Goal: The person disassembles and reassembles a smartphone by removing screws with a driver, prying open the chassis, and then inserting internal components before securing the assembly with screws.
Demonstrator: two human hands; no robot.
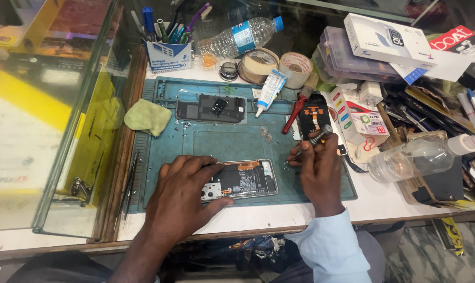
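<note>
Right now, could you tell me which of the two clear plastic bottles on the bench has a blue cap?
The water bottle lying at the back near the pen holder; the spray bottle at the right has a white nozzle.

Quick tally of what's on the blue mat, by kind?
Opened phones: 1, held down by the left hand
Back covers: 1
Display modules: 1
Glue tubes: 1
Red-handled tools: 1
Screwdrivers: 1, in the right hand
Green cloths: 1, overlapping the mat's left edge
Total: 7
</note>
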